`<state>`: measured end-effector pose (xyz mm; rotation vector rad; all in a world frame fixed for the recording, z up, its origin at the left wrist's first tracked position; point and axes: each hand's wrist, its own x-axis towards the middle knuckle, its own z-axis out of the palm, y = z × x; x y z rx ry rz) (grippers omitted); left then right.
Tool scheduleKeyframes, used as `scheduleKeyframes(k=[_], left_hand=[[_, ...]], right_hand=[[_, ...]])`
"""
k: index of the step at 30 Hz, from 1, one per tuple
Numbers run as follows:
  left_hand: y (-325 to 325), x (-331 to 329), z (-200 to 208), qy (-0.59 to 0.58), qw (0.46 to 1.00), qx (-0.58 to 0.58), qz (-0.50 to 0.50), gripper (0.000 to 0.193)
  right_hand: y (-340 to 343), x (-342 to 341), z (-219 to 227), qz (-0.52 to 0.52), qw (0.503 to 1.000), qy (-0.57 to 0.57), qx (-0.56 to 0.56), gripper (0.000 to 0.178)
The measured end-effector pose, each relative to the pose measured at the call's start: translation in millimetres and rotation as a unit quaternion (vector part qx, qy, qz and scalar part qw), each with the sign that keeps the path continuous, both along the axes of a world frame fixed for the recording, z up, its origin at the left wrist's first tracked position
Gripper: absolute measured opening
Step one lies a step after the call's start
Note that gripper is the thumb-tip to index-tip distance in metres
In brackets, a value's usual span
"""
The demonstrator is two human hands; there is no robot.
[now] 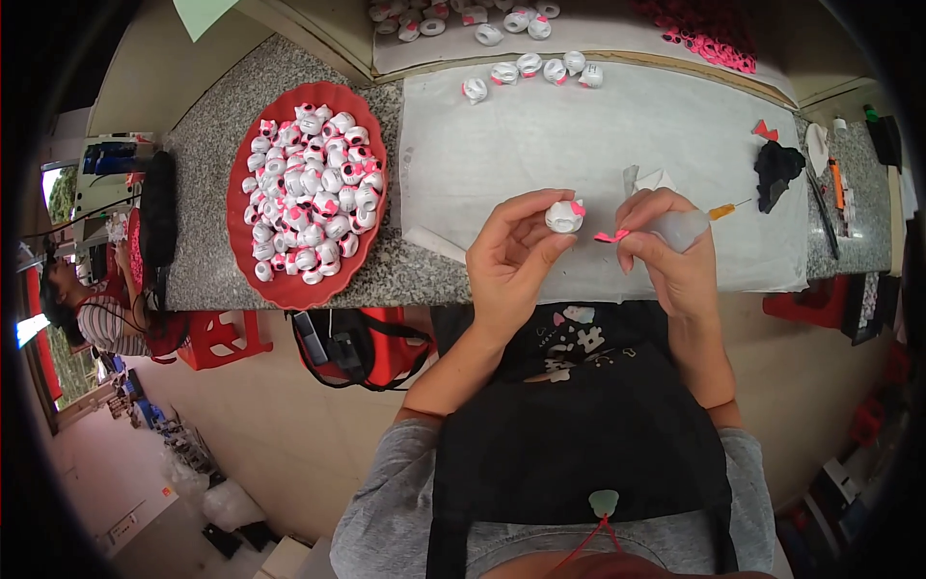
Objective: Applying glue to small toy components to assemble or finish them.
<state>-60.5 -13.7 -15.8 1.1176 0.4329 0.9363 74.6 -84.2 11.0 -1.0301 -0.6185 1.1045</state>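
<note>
My left hand [506, 261] pinches a small white figurine [562, 219] with a pink patch on its upper right, between thumb and fingers. Just to its right, my right hand [670, 265] grips a small flat pink piece [610, 236] at the fingertips, a short gap from the figurine. Tucked in that same hand is a translucent squeeze bottle [683, 230], its orange needle tip [721, 211] pointing away to the right. Both hands hover over the near edge of a white paper sheet [463, 154].
A red scalloped tray [239, 193] heaped with similar white-and-pink figurines stands left. Several loose figurines [529, 66] line the sheet's far edge. Beyond is a shelf with pink pieces [709, 48]. A black cloth [777, 174] and tools lie right. Another person [101, 318] sits far left.
</note>
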Motion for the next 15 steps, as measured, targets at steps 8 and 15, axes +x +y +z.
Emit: scheduleKeyframes(k=[8,15], left_hand=[[-1.5,0.3,-3.2,0.061,0.992,0.100,0.041,0.029],[-1.6,-0.6,-1.6,0.077,0.988,0.124,0.046,0.027]], right_hand=[[0.9,-14.1,1.6,0.013,0.999,-0.022,-0.026,0.009],[1.5,-12.0,-2.1,-0.002,0.998,-0.050,-0.024,0.008]])
